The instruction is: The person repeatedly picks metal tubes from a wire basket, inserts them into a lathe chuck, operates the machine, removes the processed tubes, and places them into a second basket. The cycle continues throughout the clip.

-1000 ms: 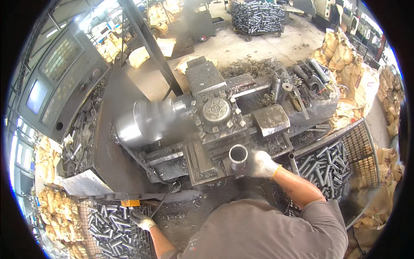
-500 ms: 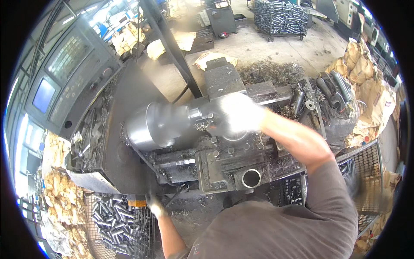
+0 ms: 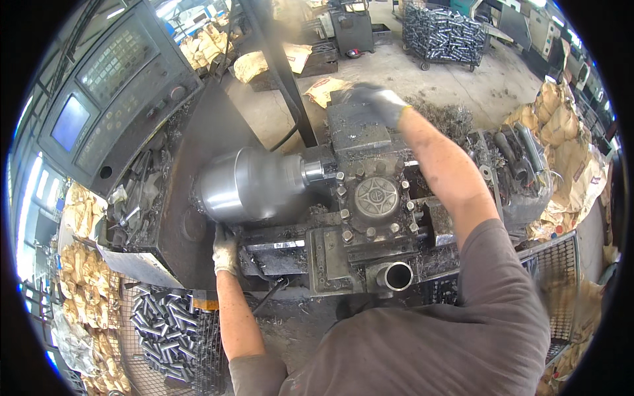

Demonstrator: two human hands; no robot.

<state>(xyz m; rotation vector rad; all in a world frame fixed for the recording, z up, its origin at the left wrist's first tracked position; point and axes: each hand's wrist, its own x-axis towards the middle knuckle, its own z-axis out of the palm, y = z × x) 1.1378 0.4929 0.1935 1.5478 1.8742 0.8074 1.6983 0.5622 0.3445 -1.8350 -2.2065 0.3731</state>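
Observation:
My left hand (image 3: 226, 252), in a pale work glove with dark fingers, is at the lathe bed just below the chuck (image 3: 241, 188). Its fingers point up, stretched out, and I see nothing in them. A short shiny metal cylinder (image 3: 314, 170) sticks out of the chuck toward the tool turret (image 3: 376, 200), which has a star-patterned round cap and bolts around it. Beyond the turret, my right hand (image 3: 376, 102) in a grey glove reaches over the far block (image 3: 358, 135) of the slide. Motion smears its fingers, so their grip is unclear.
A control panel (image 3: 99, 105) with a lit screen stands left. Below it, a wire basket (image 3: 125, 330) holds several metal tubes. A dark post (image 3: 281, 72) rises behind the chuck. Metal shavings (image 3: 442, 119) lie beyond the bed; paper sacks (image 3: 568, 158) are at right.
My right hand has moved from above the turret to the far block, uncovering the turret cap. My left hand has risen from beside the tube basket to just below the chuck.

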